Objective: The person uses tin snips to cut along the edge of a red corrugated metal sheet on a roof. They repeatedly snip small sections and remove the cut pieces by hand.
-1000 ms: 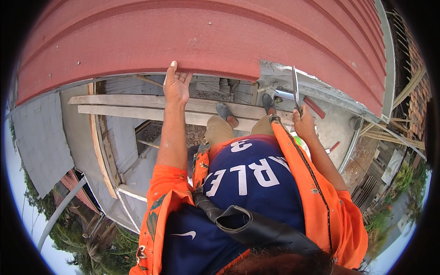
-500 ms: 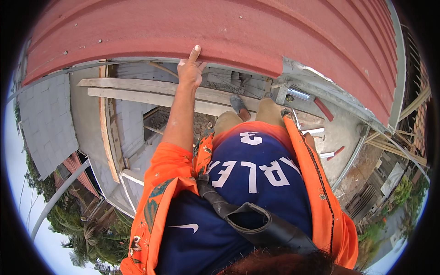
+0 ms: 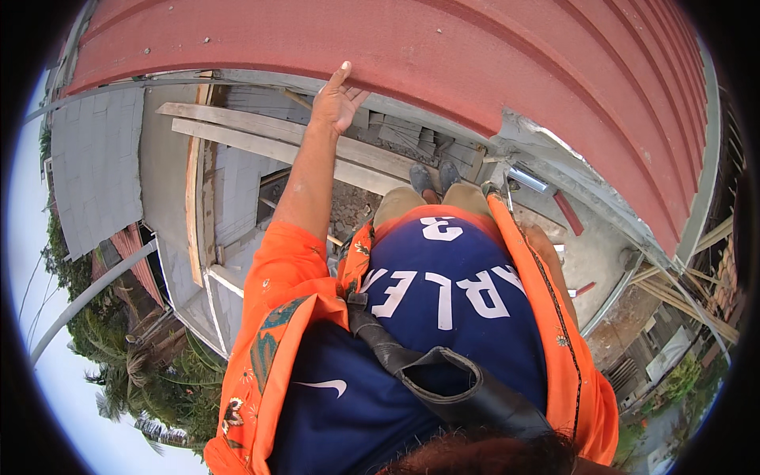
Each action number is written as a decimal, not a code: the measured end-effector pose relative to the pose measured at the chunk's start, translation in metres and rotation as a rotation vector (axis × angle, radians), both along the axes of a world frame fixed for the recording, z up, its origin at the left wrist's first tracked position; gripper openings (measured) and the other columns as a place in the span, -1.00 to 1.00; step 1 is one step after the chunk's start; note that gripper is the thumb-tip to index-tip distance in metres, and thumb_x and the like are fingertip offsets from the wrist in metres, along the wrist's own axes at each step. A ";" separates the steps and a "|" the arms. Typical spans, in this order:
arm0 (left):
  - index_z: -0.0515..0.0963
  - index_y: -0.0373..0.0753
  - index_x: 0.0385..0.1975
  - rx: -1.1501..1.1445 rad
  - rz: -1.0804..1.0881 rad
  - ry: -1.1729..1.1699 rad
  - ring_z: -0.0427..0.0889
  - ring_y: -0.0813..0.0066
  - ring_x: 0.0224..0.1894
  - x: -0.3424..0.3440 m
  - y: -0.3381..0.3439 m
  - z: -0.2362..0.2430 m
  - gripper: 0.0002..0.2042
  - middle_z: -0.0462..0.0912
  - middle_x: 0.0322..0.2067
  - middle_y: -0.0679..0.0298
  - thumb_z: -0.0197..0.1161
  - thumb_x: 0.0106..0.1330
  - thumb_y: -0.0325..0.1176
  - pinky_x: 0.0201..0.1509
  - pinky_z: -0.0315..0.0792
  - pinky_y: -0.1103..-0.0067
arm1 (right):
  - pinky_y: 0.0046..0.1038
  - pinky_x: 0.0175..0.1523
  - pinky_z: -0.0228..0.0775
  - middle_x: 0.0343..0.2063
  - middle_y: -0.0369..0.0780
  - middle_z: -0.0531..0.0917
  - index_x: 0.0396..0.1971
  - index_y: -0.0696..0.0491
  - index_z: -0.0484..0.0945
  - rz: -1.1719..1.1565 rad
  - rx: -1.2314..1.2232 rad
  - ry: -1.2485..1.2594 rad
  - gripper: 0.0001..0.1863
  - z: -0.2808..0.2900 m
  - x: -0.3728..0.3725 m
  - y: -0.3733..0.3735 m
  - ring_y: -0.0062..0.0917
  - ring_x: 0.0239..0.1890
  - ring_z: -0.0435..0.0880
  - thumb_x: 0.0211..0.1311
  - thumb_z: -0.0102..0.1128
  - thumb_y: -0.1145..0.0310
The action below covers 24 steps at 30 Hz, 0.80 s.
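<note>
My left hand [image 3: 339, 103] reaches up to the front edge of a red ribbed roofing sheet [image 3: 443, 59]. Its thumb lies over the sheet's rim, while the fingers spread apart just below the edge, with part of the palm showing. Whether the fingers press on the underside I cannot tell. Of my right arm [image 3: 545, 249] only a strip shows beside the orange shirt, hanging low. The right hand is hidden behind the shirt. My dark shoes [image 3: 435, 176] stand side by side below the roof edge, by long wooden planks [image 3: 261, 142].
Red offcuts [image 3: 567, 212] and a shiny metal piece [image 3: 529, 179] lie on the concrete at right. Beneath the planks is an opening with rubble [image 3: 356, 207]. A grey pipe [image 3: 95, 297] slants at left. Bamboo poles [image 3: 685, 301] stick out at far right.
My left hand stays at the roof edge, its fingers now more stretched out and the palm turned more into view. My feet have come side by side. The whole view has shifted slightly.
</note>
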<state>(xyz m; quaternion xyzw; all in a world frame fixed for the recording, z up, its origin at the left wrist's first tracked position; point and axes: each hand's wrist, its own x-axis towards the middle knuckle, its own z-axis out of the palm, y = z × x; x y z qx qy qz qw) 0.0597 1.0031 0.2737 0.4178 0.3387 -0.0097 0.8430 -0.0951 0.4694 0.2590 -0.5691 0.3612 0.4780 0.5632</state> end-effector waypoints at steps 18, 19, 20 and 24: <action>0.33 -0.46 0.39 0.072 -0.177 -0.070 0.49 -0.03 0.45 0.005 0.052 0.004 -0.29 0.49 0.33 -0.03 0.54 0.46 -0.16 0.67 0.34 0.06 | -0.51 -0.30 0.52 -0.41 -0.33 0.67 -0.14 0.08 0.58 0.119 -0.228 -0.547 -0.79 -0.031 0.002 0.043 -0.63 -0.43 0.63 0.39 0.46 0.40; 0.35 -0.45 0.37 0.046 -0.183 -0.060 0.51 -0.01 0.44 0.005 0.051 0.009 -0.32 0.51 0.31 -0.02 0.54 0.46 -0.16 0.66 0.37 0.06 | -0.52 -0.29 0.53 -0.41 -0.33 0.67 -0.12 0.08 0.57 0.068 -0.178 -0.522 -0.78 -0.011 0.005 0.062 -0.63 -0.43 0.63 0.39 0.46 0.41; 0.38 -0.43 0.35 0.020 -0.194 -0.052 0.53 0.00 0.42 0.006 0.051 0.012 -0.34 0.53 0.29 0.00 0.54 0.46 -0.16 0.64 0.39 0.06 | -0.52 -0.29 0.53 -0.41 -0.33 0.67 -0.10 0.08 0.56 0.015 -0.119 -0.493 -0.78 0.008 0.005 0.083 -0.63 -0.43 0.63 0.40 0.45 0.41; 0.46 -0.35 0.19 -0.043 -0.254 -0.070 0.58 0.03 0.33 0.005 0.068 0.005 -0.49 0.56 0.18 0.06 0.54 0.46 -0.20 0.60 0.45 0.03 | -0.55 -0.27 0.54 -0.41 -0.34 0.66 -0.03 0.07 0.53 -0.092 0.066 -0.390 -0.74 0.055 0.001 0.178 -0.63 -0.42 0.63 0.41 0.43 0.44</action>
